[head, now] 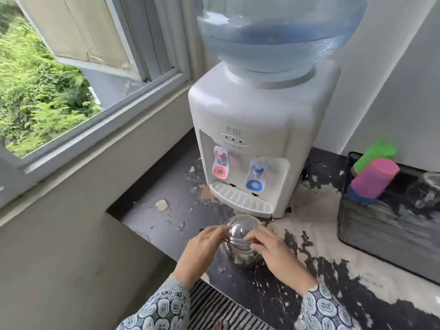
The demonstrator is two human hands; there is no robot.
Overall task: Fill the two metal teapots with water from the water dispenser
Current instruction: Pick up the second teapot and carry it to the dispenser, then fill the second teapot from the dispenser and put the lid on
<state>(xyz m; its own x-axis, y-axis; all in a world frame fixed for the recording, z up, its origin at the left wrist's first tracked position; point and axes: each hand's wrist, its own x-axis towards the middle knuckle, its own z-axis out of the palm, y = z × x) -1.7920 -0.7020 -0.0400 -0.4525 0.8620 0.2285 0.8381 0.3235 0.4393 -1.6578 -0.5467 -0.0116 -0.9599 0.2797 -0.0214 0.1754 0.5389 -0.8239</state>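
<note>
1. Metal teapot [240, 244]: on the worn counter [333, 270], just before the water dispenser [259, 139].
2. Left hand [202, 248], right hand [276, 253]: fingertips pinching its lid.
3. Step: likely opening; next, lift the lid clear and set the teapot under the blue tap [256, 177].

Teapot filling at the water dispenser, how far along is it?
Early, it seems. Nothing looks filled: one metal teapot sits on the counter in front of the dispenser, not under either tap. Left hand and right hand are both at its lid. A second teapot is not in view.
</note>
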